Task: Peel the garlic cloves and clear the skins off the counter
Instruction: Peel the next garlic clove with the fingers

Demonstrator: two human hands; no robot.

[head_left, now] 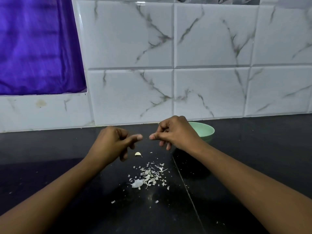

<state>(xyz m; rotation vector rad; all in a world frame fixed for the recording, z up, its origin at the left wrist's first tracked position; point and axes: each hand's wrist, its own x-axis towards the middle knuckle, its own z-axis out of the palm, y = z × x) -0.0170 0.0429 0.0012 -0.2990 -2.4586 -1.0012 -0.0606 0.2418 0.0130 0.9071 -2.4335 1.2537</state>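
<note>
right hand (175, 132) covers half the green bowl (207, 131), can't see inside it. left hand (113, 142) is smeared at the thumb tip, so no clue if either one's pinching anything.

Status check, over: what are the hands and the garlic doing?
Left hand and right hand above counter, fingers curled, contents unclear. One garlic clove on counter; skins piled nearer. Green bowl behind right hand, nothing blocking.

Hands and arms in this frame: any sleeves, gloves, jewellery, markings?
Nothing worn shows. The left hand and right hand are bare: no gloves, rings or bandages visible. The left forearm and right forearm are bare to the frame's edge, with no sleeve, watch or bracelet in view. The nails that show look short.
</note>
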